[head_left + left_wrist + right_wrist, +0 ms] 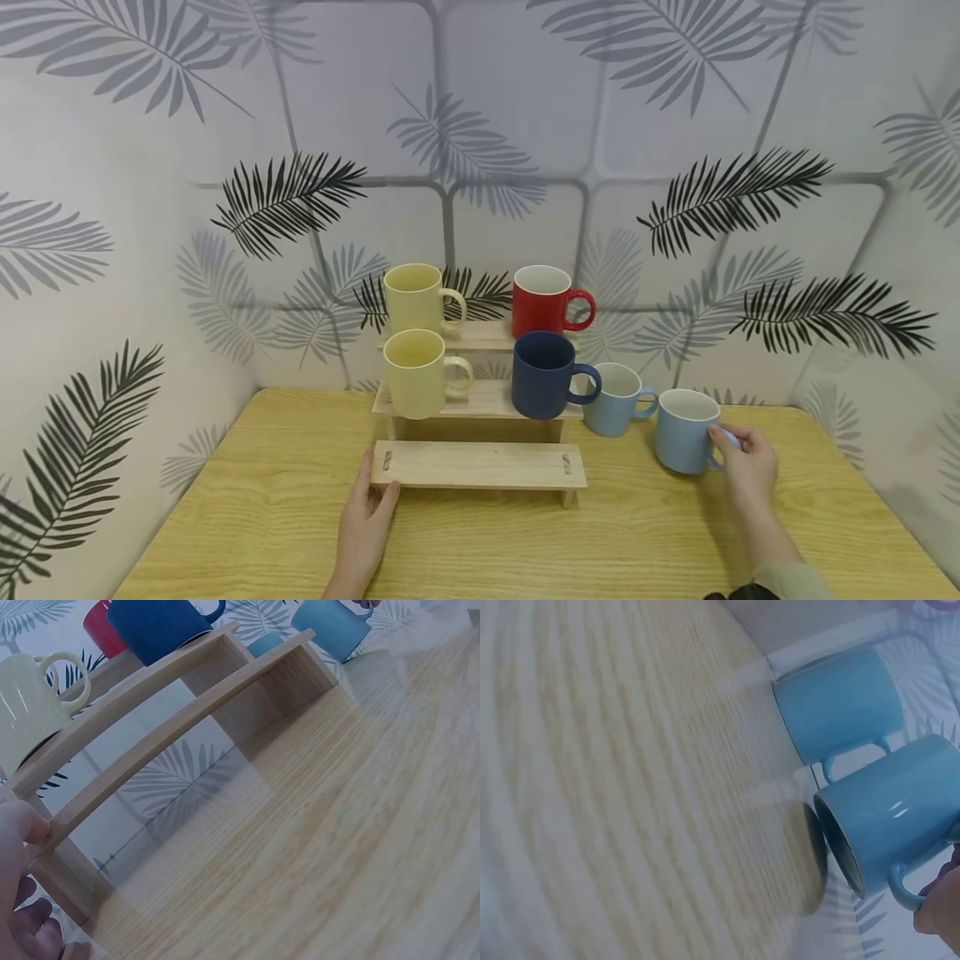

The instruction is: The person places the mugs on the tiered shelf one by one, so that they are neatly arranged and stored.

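My right hand [750, 468] pinches the handle of a light blue mug [684, 433] with a white inside. The right wrist view shows this mug [896, 817] slightly raised, its base over a dark shadow on the wood. A second light blue mug [611, 404] stands just left of it, beside the rack. On the left, my left hand [363, 525] grips the left end of the lowest step of a wooden tiered rack [480, 465]. In the left wrist view the thumb [26, 823] lies at the board's corner, with the other fingers curled below.
On the rack's middle step stand a pale yellow mug [416, 379] and a dark blue mug [543, 379]. Another yellow mug [412, 292] and a red mug [540, 304] are on the top step. Behind the wooden table [262, 508] hangs a leaf-patterned backdrop [510, 100].
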{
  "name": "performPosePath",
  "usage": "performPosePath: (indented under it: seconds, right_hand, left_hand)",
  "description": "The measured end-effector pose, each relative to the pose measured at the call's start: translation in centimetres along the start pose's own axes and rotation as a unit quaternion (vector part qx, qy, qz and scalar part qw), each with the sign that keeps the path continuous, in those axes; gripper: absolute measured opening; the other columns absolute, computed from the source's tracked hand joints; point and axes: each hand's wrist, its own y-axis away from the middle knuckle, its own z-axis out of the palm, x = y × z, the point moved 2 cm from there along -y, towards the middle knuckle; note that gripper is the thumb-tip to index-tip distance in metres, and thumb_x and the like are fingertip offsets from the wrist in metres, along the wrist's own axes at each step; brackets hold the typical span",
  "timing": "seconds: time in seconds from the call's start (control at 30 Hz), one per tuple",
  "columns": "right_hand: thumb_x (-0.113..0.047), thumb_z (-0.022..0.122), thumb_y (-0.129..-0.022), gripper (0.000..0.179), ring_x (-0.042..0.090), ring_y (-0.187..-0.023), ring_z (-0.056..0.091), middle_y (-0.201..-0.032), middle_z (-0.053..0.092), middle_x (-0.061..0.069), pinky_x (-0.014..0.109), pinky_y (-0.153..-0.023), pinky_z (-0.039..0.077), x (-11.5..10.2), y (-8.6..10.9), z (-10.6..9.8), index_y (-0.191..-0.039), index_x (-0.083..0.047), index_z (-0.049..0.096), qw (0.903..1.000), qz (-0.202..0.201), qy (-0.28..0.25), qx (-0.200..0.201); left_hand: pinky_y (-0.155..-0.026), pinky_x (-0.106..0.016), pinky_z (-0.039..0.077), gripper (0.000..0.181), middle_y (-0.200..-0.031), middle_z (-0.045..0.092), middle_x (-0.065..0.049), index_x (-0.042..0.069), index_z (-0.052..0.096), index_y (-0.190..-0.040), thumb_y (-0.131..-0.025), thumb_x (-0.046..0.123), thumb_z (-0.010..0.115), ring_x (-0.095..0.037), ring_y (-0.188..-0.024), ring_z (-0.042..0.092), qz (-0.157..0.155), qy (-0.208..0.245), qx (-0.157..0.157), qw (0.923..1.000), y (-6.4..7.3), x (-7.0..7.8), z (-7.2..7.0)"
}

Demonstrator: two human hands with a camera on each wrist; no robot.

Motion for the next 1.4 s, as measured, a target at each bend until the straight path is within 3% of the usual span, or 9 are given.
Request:
performPosePath:
  seconds: [0.2,0.37,0.53,0.7,0.87,0.93,1.23,1.33,1.4]
  right_hand:
    - [-0.003,0.071,-0.086,0.011,-0.003,-0.072,0.056,-0.07,0.063,-0.013,0.008,-0.063,0.045,-1.0,1.5,0.0,-0.082,-0.013,0.067,0.9987,-0.008,-0.048,-0.013]
    - [-0.005,0.072,-0.085,0.007,-0.001,-0.073,0.057,-0.073,0.065,-0.012,0.008,-0.064,0.046,-2.1,3.0,-0.1,-0.084,-0.011,0.069,0.9972,-0.02,-0.062,-0.036]
    - [0.0,0.069,-0.086,0.009,0.0,-0.074,0.06,-0.077,0.068,-0.009,0.01,-0.066,0.049,-3.0,4.8,-0.4,-0.086,-0.01,0.069,0.9908,-0.053,-0.093,-0.083]
    - [0.005,0.066,-0.087,0.01,0.004,-0.076,0.062,-0.082,0.069,-0.002,0.012,-0.066,0.051,-3.6,6.7,-0.3,-0.089,-0.004,0.07,0.9731,-0.093,-0.15,-0.148]
    - [0.012,0.058,-0.089,0.015,0.007,-0.08,0.063,-0.085,0.069,0.003,0.014,-0.068,0.053,-4.1,8.3,0.7,-0.092,0.002,0.069,0.9473,-0.131,-0.202,-0.211]
    - [0.014,0.055,-0.09,0.017,0.008,-0.081,0.063,-0.086,0.069,0.003,0.015,-0.069,0.053,-4.4,8.9,1.2,-0.093,0.003,0.068,0.9356,-0.139,-0.223,-0.236]
    - [0.018,0.05,-0.09,0.021,0.01,-0.083,0.064,-0.089,0.069,0.005,0.017,-0.072,0.053,-4.8,11.0,4.9,-0.095,0.005,0.066,0.8994,-0.167,-0.268,-0.302]
    - [0.017,0.051,-0.09,0.021,0.01,-0.084,0.064,-0.089,0.069,0.005,0.017,-0.072,0.053,-5.0,11.7,6.3,-0.095,0.003,0.066,0.8921,-0.167,-0.28,-0.313]
    - [0.016,0.052,-0.09,0.022,0.01,-0.084,0.063,-0.089,0.069,0.005,0.017,-0.072,0.053,-5.0,12.2,7.3,-0.094,0.001,0.067,0.8922,-0.16,-0.278,-0.318]
  left_hand:
    - [-0.111,-0.045,0.027,0.077,-0.155,0.014,-0.021,0.007,0.014,-0.153,-0.097,0.039,0.056,-0.036,-0.14,0.019,0.0,-0.002,0.001,1.0,0.0,0.0,0.0]
    - [-0.111,-0.045,0.027,0.077,-0.155,0.014,-0.022,0.008,0.015,-0.153,-0.097,0.039,0.056,-0.037,-0.14,0.02,-0.001,-0.006,0.003,1.0,0.1,0.0,0.0]
    - [-0.11,-0.045,0.027,0.077,-0.155,0.015,-0.023,0.007,0.016,-0.153,-0.096,0.039,0.057,-0.038,-0.139,0.021,0.001,-0.008,0.006,1.0,0.1,-0.1,0.0]
    - [-0.11,-0.045,0.028,0.077,-0.155,0.014,-0.022,0.007,0.015,-0.153,-0.097,0.04,0.056,-0.038,-0.139,0.02,-0.001,-0.007,0.003,1.0,0.1,-0.1,0.0]
    - [-0.11,-0.046,0.029,0.078,-0.155,0.013,-0.022,0.007,0.014,-0.153,-0.096,0.042,0.055,-0.04,-0.139,0.021,0.001,-0.007,0.0,1.0,0.0,-0.1,0.0]
    - [-0.11,-0.045,0.029,0.079,-0.156,0.013,-0.021,0.008,0.014,-0.154,-0.096,0.043,0.055,-0.039,-0.139,0.021,-0.001,-0.006,-0.001,1.0,0.0,-0.1,0.0]
    - [-0.11,-0.044,0.028,0.079,-0.156,0.013,-0.02,0.008,0.014,-0.154,-0.096,0.042,0.055,-0.037,-0.14,0.02,-0.003,-0.004,-0.001,1.0,-0.1,-0.2,0.0]
    - [-0.111,-0.045,0.028,0.079,-0.156,0.013,-0.02,0.008,0.014,-0.154,-0.096,0.042,0.055,-0.037,-0.14,0.019,-0.004,-0.004,-0.001,1.0,-0.1,-0.2,0.0]
    - [-0.111,-0.045,0.027,0.078,-0.156,0.013,-0.02,0.008,0.014,-0.154,-0.096,0.041,0.055,-0.037,-0.14,0.019,-0.005,-0.003,-0.001,1.0,0.0,-0.1,0.0]
